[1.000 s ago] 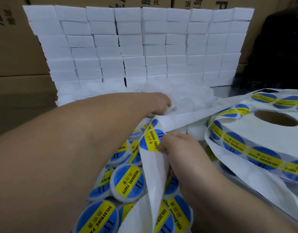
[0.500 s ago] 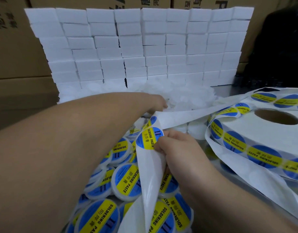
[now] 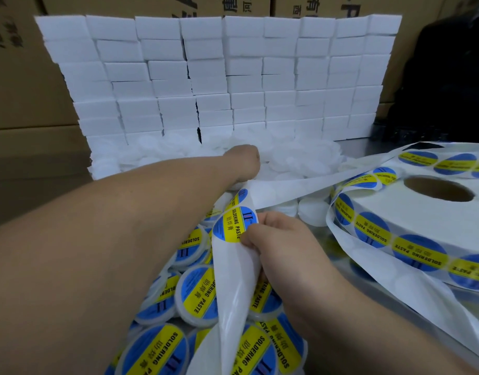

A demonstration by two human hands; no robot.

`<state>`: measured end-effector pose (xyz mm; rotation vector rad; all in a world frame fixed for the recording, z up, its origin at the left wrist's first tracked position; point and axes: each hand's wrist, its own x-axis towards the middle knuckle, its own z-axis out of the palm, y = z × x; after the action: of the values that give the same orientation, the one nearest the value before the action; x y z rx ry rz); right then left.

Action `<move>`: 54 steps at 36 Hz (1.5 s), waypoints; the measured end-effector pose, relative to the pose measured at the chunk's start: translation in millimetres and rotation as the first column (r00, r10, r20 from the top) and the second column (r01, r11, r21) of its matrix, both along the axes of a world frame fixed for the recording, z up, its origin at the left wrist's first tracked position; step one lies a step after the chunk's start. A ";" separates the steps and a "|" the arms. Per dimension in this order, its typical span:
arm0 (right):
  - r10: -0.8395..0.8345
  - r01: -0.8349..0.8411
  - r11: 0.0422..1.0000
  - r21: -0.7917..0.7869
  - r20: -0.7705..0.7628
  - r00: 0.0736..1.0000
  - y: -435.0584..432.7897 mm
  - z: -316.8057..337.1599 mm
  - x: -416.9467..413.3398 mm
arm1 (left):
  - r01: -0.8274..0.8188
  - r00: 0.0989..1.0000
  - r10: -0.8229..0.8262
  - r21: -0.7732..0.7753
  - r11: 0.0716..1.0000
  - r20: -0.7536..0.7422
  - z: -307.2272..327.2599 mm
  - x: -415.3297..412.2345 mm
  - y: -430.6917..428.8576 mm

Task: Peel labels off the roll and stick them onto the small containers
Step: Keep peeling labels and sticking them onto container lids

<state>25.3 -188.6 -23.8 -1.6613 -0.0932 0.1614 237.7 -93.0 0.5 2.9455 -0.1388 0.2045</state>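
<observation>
Right hand (image 3: 276, 239) on blue-yellow label (image 3: 231, 224), left hand (image 3: 243, 161) among white containers (image 3: 292, 161).

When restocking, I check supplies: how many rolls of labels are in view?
1: the wide white roll of round blue-and-yellow labels lies flat at right; more may sit hidden off-frame.

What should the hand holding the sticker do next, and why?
Probably peel the sticker fully off the paper strip: the right hand pinches its edge, most of it lies on the strip, and the left hand reaches into the plain white containers.
</observation>
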 end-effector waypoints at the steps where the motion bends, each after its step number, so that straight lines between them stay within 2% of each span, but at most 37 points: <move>1: 0.004 -0.004 1.000 0.009 -0.001 1.000 0.1 -0.3 0.2 | 0.005 1.000 -0.005 -0.022 1.000 0.004 1.9 0.2 -1.1; 7: 0.021 -0.020 1.000 0.011 -0.008 1.000 0.5 -1.2 0.6 | -0.012 0.987 0.022 0.063 0.998 -0.158 -0.5 -0.6 -16.8; 11: 0.029 -0.029 0.999 0.026 -0.014 0.999 -0.4 -1.7 1.4 | -0.050 0.985 0.068 0.112 0.992 -0.158 0.5 -1.2 -16.7; 16: 0.023 -0.023 1.000 0.016 -0.010 1.000 -0.1 -3.6 2.1 | -0.067 0.994 0.065 -0.020 0.998 -0.087 1.2 1.4 -13.6; 18: 0.020 -0.020 1.000 0.020 0.000 1.000 0.5 -4.2 2.0 | -0.071 0.997 0.065 -0.134 0.988 -0.052 6.2 0.8 -12.1; 22: 0.028 -0.028 0.998 0.061 0.002 1.000 0.8 -3.9 1.4 | -0.077 0.979 0.134 -0.330 0.941 0.154 29.6 -15.0 2.2; 24: 0.028 -0.028 0.997 0.078 0.009 1.000 0.7 -2.8 0.7 | -0.067 0.957 0.191 -0.471 0.879 0.219 46.5 -31.9 6.3; 25: 0.027 -0.029 0.996 0.086 0.018 0.999 0.6 -2.0 0.1 | -0.033 0.955 0.194 -0.573 0.819 0.222 54.5 -40.6 7.4; 27: 0.028 -0.032 0.995 0.098 0.042 0.999 1.0 -1.1 -0.4 | 0.020 0.967 0.191 -0.797 0.604 0.169 67.1 -63.4 10.5; 28: 0.023 -0.028 0.993 0.111 0.047 0.999 1.3 -0.4 -0.5 | 0.022 0.970 0.193 -0.844 0.536 0.147 71.6 -80.1 12.4; 29: 0.019 -0.025 0.991 0.128 0.052 0.998 1.5 0.4 -0.7 | 0.050 0.972 0.169 -0.847 0.529 0.163 74.6 -98.1 14.7; 30: 0.018 -0.027 0.990 0.140 0.065 0.998 1.8 0.2 -0.5 | 0.093 0.970 0.128 -0.799 0.594 0.208 75.9 -117.7 16.5; 32: 0.017 -0.032 0.989 0.146 0.101 0.995 2.6 0.3 -0.5 | 0.208 0.940 0.015 -0.605 0.769 0.342 71.9 -153.8 23.2; 35: 0.022 -0.043 0.987 0.153 0.139 0.990 3.2 1.0 -2.1 | 0.292 0.928 -0.135 -0.453 0.842 0.348 62.9 -208.8 26.9; 38: 0.000 -0.033 0.981 0.190 0.173 0.985 4.8 4.1 -4.4 | 0.274 0.928 -0.165 -0.310 0.910 0.335 45.0 -234.9 33.1; 41: -0.035 -0.013 0.971 0.239 0.196 0.980 3.8 6.7 -5.2 | 0.226 0.943 -0.113 -0.350 0.909 0.314 33.7 -241.6 37.2; 44: -0.023 -0.023 0.980 0.199 0.230 0.973 3.2 9.0 -7.7 | 0.168 0.965 -0.068 -0.397 0.902 0.255 25.2 -238.1 40.6; 48: 0.121 -0.185 0.956 0.229 0.267 0.956 0.1 10.7 -10.5 | 0.120 0.980 -0.046 -0.386 0.914 0.196 20.0 -235.5 45.5; 51: 0.149 -0.228 0.938 0.261 0.290 0.945 -1.5 12.1 -12.4 | 0.138 0.980 -0.049 -0.485 0.864 0.192 20.4 -235.9 48.2; 54: 0.127 -0.191 0.964 0.187 0.307 0.943 0.0 12.6 -13.7 | 0.161 0.981 -0.067 -0.574 0.803 0.181 21.4 -236.6 49.4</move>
<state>11.6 -188.6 -11.1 -1.4503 -0.4572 0.0248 1.0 -43.6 21.9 2.2886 -0.2278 0.3793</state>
